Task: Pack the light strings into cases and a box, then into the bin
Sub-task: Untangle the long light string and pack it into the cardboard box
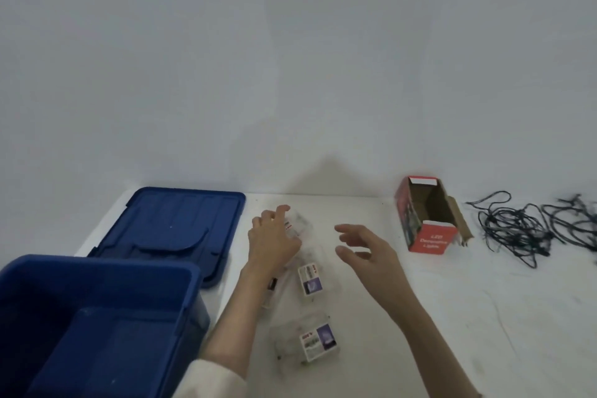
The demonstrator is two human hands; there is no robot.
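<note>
Several clear plastic cases with printed labels lie on the white table (420, 317): a far one (298, 223), a middle one (310, 278) and a near one (316, 341). My left hand (273, 236) lies over the far case with its fingers curled round its edge. My right hand (365, 249) hovers to the right of the cases, fingers spread and holding nothing. A red cardboard box (426, 213) lies open on its side at the back right. Dark tangled light strings (523, 229) lie beyond it at the far right.
An open blue bin (97, 317) stands at the near left, and its blue lid (174, 229) lies flat behind it. A plain wall rises behind the table's back edge.
</note>
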